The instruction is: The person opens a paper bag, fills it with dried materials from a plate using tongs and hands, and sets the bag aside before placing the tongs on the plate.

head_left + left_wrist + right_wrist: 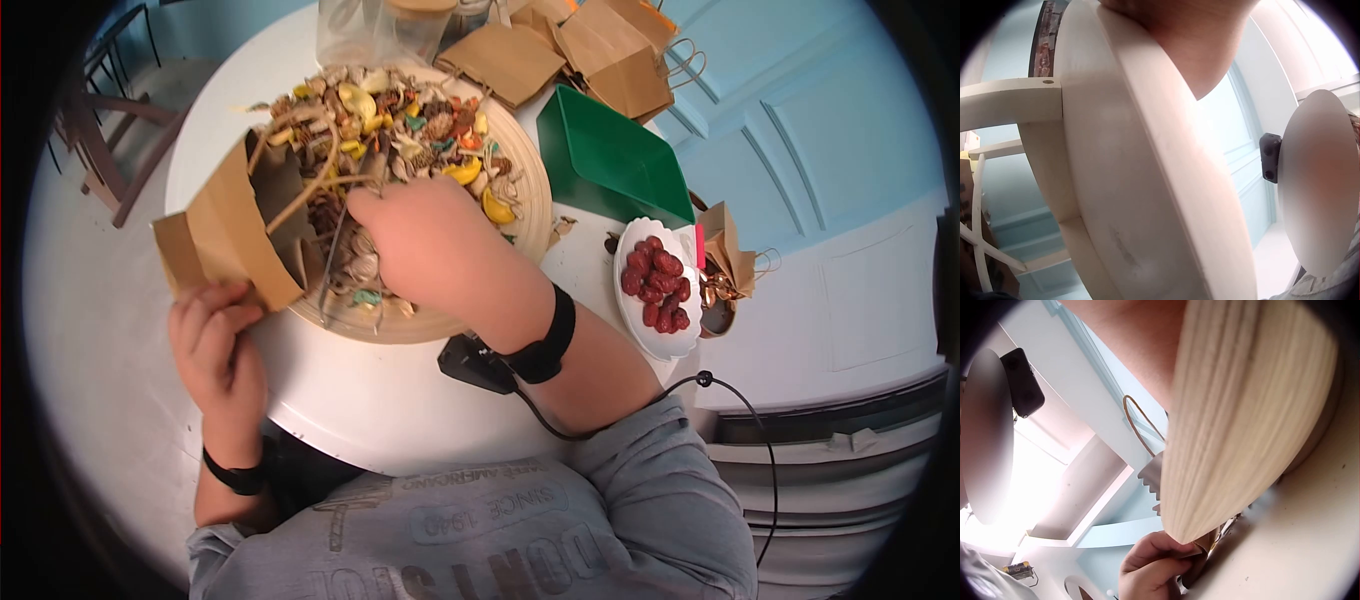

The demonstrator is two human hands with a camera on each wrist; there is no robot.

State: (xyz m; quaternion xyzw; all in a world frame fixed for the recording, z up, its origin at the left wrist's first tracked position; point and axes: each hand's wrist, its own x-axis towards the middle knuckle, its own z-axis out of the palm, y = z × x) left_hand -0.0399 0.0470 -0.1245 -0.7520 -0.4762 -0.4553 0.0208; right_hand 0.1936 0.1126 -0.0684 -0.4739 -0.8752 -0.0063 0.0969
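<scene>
Paper bag (pixel 225 235) is tilted over the left edge of the round tray (pixel 537 190), its mouth facing the dried pieces (pixel 400 130). The left hand (pixel 215 345) pinches the bag's near edge. The right hand (pixel 430 240) grips thin metal tongs (pixel 332 262) above the tray. On the counter (pixel 330 420) is 1 plate (pixel 682 343) of red dates (pixel 655 280).
</scene>
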